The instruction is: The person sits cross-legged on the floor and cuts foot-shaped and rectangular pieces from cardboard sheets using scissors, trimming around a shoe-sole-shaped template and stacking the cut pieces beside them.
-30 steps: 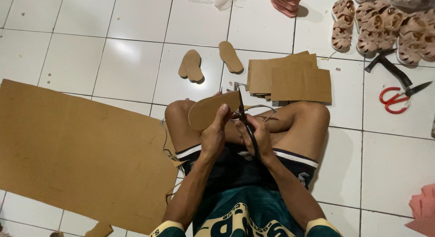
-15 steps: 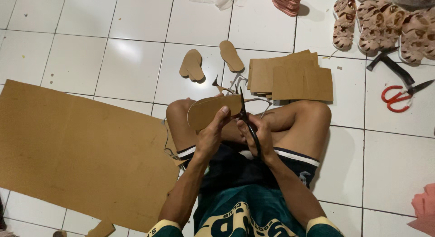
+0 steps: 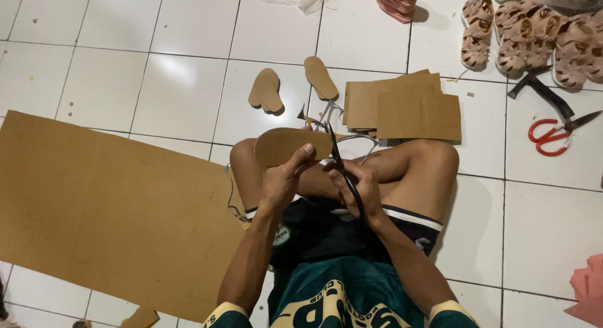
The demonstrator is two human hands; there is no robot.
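Since a moment ago I've turned the sole-shaped cardboard piece [image 3: 290,146] flatter, so its long axis now runs left to right above my knees, my left hand [image 3: 281,185] pinching its near edge while my right hand [image 3: 358,188] grips the black scissors [image 3: 342,171] at its right end.

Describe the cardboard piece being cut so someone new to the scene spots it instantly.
Start at the big cardboard sheet on the white tile floor, then look right to the seated person's knees. The sole-shaped cardboard piece is pinched in the left hand, with black scissors in the right hand. Unlike the cut soles on the floor, it is held up.
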